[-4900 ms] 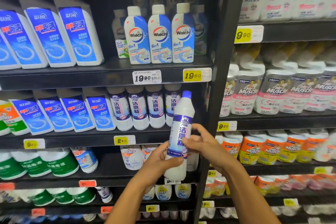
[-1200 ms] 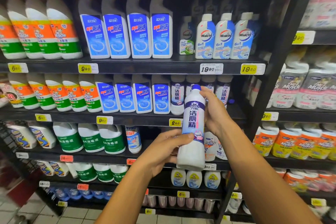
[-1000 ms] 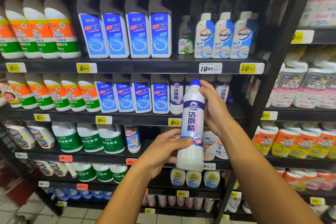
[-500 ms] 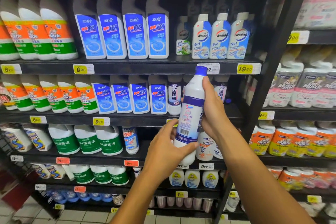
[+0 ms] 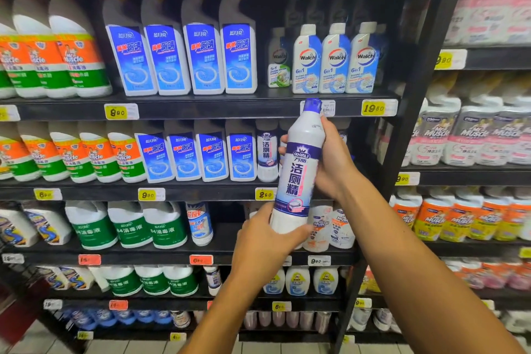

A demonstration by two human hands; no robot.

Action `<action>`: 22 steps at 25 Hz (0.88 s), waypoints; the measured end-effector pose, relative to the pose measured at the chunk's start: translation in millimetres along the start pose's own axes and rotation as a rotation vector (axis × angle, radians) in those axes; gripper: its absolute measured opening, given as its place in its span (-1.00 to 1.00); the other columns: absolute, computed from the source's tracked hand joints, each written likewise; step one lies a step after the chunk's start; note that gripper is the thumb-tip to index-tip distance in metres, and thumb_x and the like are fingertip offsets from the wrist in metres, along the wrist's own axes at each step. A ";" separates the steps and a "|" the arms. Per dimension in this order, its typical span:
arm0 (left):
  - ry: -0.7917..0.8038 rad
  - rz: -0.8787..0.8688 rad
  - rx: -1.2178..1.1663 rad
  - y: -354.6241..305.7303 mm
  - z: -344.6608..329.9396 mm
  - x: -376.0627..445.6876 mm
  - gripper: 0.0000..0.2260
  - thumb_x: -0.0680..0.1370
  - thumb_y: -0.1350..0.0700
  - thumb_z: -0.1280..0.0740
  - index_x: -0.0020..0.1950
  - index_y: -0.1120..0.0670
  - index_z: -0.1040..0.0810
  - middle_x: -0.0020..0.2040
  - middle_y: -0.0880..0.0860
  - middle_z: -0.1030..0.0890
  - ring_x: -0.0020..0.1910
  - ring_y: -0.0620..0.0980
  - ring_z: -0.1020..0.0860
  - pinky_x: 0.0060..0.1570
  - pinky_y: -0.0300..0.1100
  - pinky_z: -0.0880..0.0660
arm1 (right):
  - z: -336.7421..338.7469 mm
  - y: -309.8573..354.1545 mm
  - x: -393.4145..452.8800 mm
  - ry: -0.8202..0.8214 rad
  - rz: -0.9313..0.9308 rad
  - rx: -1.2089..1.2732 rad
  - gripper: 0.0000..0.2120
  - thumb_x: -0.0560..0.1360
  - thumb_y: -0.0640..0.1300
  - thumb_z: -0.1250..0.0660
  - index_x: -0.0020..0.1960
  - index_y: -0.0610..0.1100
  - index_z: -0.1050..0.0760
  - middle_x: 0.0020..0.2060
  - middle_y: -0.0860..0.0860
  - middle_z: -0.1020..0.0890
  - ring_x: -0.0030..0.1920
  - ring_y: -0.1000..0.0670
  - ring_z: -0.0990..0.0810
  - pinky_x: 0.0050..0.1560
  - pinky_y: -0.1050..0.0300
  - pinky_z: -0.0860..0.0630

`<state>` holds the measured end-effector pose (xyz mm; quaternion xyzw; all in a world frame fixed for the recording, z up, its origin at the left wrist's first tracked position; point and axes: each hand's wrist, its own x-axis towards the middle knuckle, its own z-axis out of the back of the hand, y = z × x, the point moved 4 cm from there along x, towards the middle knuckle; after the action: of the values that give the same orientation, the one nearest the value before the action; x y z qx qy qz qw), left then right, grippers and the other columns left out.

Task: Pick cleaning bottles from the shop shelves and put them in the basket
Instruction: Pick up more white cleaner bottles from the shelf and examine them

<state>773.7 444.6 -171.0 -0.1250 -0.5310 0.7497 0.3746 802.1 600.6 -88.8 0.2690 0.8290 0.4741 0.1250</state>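
Bottle [image 5: 298, 169], white with a blue cap and purple label, is being held in front of the shelves [image 5: 201, 108], tilted slightly, cap toward upper right, label facing the camera. Right hand [image 5: 334, 162] is wrapping the upper body from behind, fingertips showing at the bottle's left edge. Left hand [image 5: 265, 238] is gripping the base, thumb across the front. Matching bottle [image 5: 266, 151] is standing on the middle shelf just left. Basket: not in view.

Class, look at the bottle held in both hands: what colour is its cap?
Blue. The bottle has a blue cap, seen in the head view.
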 end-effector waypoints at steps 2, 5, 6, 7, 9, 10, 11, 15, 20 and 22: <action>-0.015 -0.003 0.083 -1.1 -2.0 -1.6 -0.52 0.17 -0.42 -0.42 0.00 -0.27 -0.53 -0.14 -0.22 -0.67 -0.15 -0.26 -0.61 -0.13 -0.17 -0.59 | 1.0 0.2 0.2 -0.023 -0.010 0.010 -0.56 0.57 0.18 -0.20 -0.09 -0.20 -0.55 -0.19 -0.17 -0.65 -0.23 -0.10 -0.61 -0.11 0.00 -0.57; 0.011 0.005 0.037 4.4 -3.5 2.4 -0.51 0.17 -0.41 -0.45 0.02 -0.28 -0.54 -0.13 -0.22 -0.68 -0.13 -0.24 -0.62 -0.08 -0.10 -0.61 | 2.0 0.6 -0.6 -0.016 -0.009 0.000 -0.54 0.58 0.19 -0.17 -0.01 -0.22 -0.51 -0.14 -0.18 -0.63 -0.20 -0.10 -0.59 -0.05 -0.02 -0.53; 0.027 0.007 -0.005 7.3 -4.1 4.2 -0.51 0.18 -0.37 -0.48 0.04 -0.27 -0.55 -0.10 -0.21 -0.69 -0.10 -0.20 -0.64 -0.04 -0.04 -0.62 | 3.2 1.3 -1.0 -0.018 0.001 -0.012 -0.52 0.59 0.21 -0.16 0.02 -0.22 -0.52 -0.13 -0.18 -0.64 -0.18 -0.11 -0.62 -0.04 -0.03 -0.55; 0.043 0.008 -0.044 10.3 -5.0 5.4 -0.52 0.20 -0.34 -0.50 0.06 -0.25 -0.56 -0.08 -0.19 -0.69 -0.07 -0.17 -0.65 -0.01 0.00 -0.62 | 4.3 2.2 -2.0 -0.021 0.016 -0.024 -0.49 0.60 0.24 -0.15 0.03 -0.22 -0.54 -0.12 -0.19 -0.67 -0.17 -0.11 -0.65 -0.03 -0.03 -0.59; 0.070 0.004 -0.096 16.6 -7.4 6.4 -0.53 0.22 -0.28 -0.54 0.09 -0.25 -0.56 -0.04 -0.18 -0.70 -0.04 -0.17 -0.65 0.03 0.03 -0.61 | 2.7 5.0 -5.3 -0.026 0.062 -0.044 -0.48 0.60 0.26 -0.13 0.02 -0.18 -0.58 -0.10 -0.18 -0.71 -0.14 -0.11 -0.69 -0.07 -0.04 -0.64; 0.075 0.003 -0.107 19.1 -9.1 6.0 -0.53 0.23 -0.26 -0.54 0.09 -0.27 -0.55 -0.04 -0.20 -0.70 -0.04 -0.20 -0.65 0.03 0.00 -0.62 | 1.0 7.6 -7.0 -0.037 0.103 -0.065 -0.50 0.61 0.25 -0.14 0.02 -0.15 -0.60 -0.08 -0.16 -0.72 -0.12 -0.10 -0.69 -0.09 -0.02 -0.65; 0.068 0.000 -0.097 20.9 -10.6 4.8 -0.53 0.23 -0.26 -0.54 0.10 -0.29 -0.53 -0.05 -0.23 -0.69 -0.06 -0.23 -0.65 0.01 -0.06 -0.62 | -0.3 10.7 -8.6 -0.056 0.157 -0.112 -0.54 0.61 0.23 -0.15 0.05 -0.12 -0.61 -0.05 -0.13 -0.73 -0.10 -0.08 -0.69 -0.11 0.02 -0.66; -0.121 -0.059 0.186 21.7 -7.2 6.4 -0.54 0.29 -0.30 -0.44 0.13 -0.22 -0.47 -0.03 -0.21 -0.65 -0.08 -0.21 -0.60 -0.07 -0.12 -0.58 | -1.6 33.4 -20.2 -0.232 0.409 -0.723 -0.65 0.60 0.22 -0.20 -0.07 -0.04 -0.53 -0.15 0.01 -0.70 -0.15 0.04 -0.65 -0.08 0.08 -0.55; -0.220 -0.086 0.298 21.8 -0.9 17.7 -0.53 0.37 -0.28 -0.42 0.21 -0.18 -0.43 0.07 -0.18 -0.58 0.00 -0.12 -0.58 -0.04 -0.03 -0.56 | 5.2 58.1 -25.2 -0.530 0.555 -1.285 -0.48 0.48 0.36 -0.17 -0.23 -0.11 -0.43 -0.36 0.05 -0.53 -0.31 -0.03 -0.51 -0.34 0.06 -0.33; -0.185 -0.088 0.238 26.0 1.7 21.7 -0.54 0.34 -0.26 -0.45 0.18 -0.22 -0.44 0.03 -0.21 -0.61 -0.04 -0.20 -0.58 -0.06 -0.09 -0.57 | 4.5 57.9 -21.9 -0.383 0.563 -1.084 -0.50 0.47 0.30 -0.28 -0.21 -0.17 -0.47 -0.42 0.03 -0.48 -0.36 -0.01 -0.44 -0.30 0.04 -0.34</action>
<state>746.6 454.4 -188.9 0.0131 -0.4757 0.7984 0.3689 841.3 615.0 -42.8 0.4551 0.3320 0.7842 0.2601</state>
